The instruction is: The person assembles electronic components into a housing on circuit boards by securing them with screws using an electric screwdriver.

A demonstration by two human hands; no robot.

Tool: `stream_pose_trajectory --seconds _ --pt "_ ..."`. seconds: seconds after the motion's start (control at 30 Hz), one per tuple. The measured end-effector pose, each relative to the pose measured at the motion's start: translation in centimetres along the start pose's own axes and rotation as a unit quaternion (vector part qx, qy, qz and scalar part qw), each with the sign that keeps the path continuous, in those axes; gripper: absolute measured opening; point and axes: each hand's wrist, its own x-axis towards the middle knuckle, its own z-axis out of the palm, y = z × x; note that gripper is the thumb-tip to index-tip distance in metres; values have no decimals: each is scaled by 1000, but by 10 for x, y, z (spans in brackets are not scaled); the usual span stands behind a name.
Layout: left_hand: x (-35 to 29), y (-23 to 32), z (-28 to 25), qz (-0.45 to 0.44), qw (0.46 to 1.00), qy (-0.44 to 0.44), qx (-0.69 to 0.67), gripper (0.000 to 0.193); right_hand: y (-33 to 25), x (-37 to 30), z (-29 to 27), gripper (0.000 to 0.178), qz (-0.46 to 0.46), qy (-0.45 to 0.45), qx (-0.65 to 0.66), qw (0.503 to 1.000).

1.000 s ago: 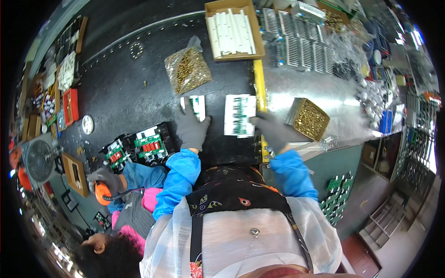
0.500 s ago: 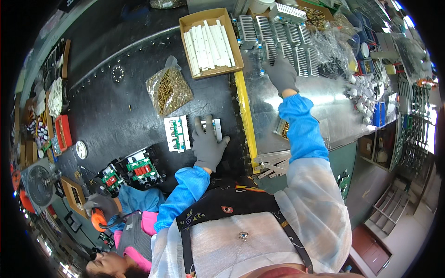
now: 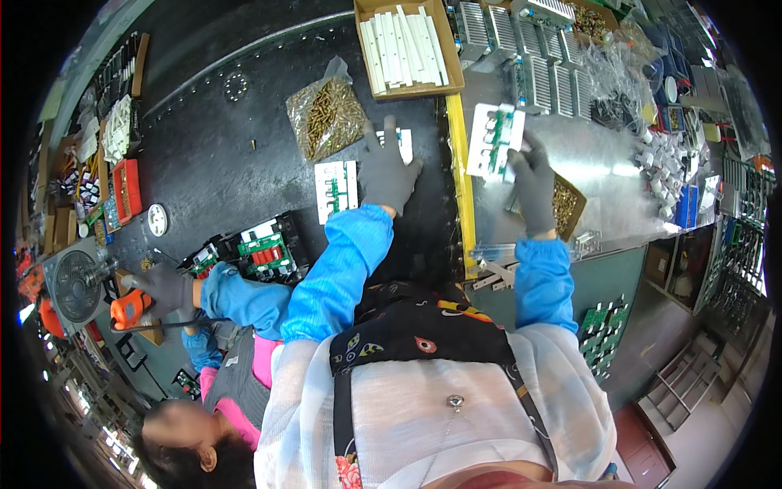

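Note:
My right hand (image 3: 533,183) is closed on a heatsink with a green circuit board (image 3: 495,145), held up over the metal worktop right of the yellow strip. Its pale face with the green strip shows. On the black table my left hand (image 3: 389,175) lies with fingers spread over a second heatsink with a circuit board (image 3: 406,145), which it partly hides. Beside that hand, to the left, another such heatsink (image 3: 336,191) lies flat. A clear bag of brass-coloured screws (image 3: 326,118) lies just beyond it.
A cardboard box (image 3: 458,77) of white strips stands at the back. Several finned heatsinks (image 3: 533,81) stand right of it. A small box of brass parts (image 3: 570,204) lies near my right forearm. At left, a co-worker's gloved hand holds an orange tool (image 3: 129,310) near black-framed circuit boards (image 3: 265,248).
My right hand has come back from the heatsink rows, bringing one with it. My left hand has slid forward, its heatsink moving along the table away from me. The view has shifted too.

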Motion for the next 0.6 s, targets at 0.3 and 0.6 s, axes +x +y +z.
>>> stream_pose_trajectory --seconds 0.3,0.6 --pt "-69 -69 -12 143 973 114 -144 56 51 -142 59 49 156 -170 154 961" --pt "-72 -86 -2 -45 967 187 164 69 -16 -90 56 33 26 -141 -475 868"
